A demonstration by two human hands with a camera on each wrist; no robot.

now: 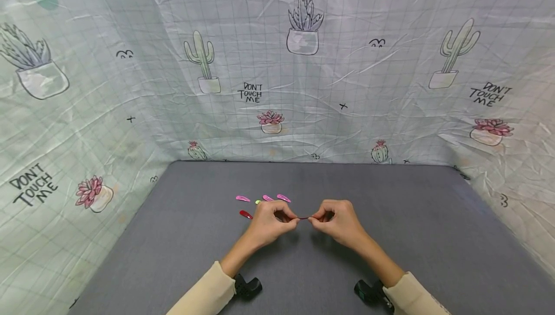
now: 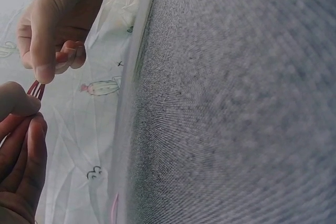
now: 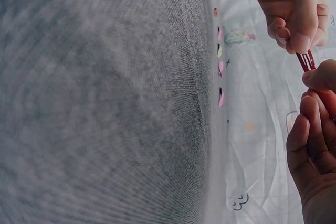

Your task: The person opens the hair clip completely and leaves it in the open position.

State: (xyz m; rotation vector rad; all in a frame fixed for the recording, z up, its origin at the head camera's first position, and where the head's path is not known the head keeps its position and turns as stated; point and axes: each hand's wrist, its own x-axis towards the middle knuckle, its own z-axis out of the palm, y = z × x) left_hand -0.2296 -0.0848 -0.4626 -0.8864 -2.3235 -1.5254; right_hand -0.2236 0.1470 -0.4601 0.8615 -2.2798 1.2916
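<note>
A red hair clip (image 2: 35,92) is held above the grey desk (image 1: 412,218), stretched between two hands. To its left, the left hand (image 1: 269,221) has thumb and fingers clamped on one end; to its right, the right hand (image 1: 340,221) pinches the opposite end the same way. Slots show in the clip's middle, between the two grips.

Left of this held clip, a second red clip (image 1: 245,214) lies on the desk. Beyond the held clip and to its left lie three pink clips (image 1: 284,198) and a yellow-green clip (image 1: 257,202), the latter partly hidden by the left hand. Behind the held clip hangs a cactus-print cloth (image 1: 390,79).
</note>
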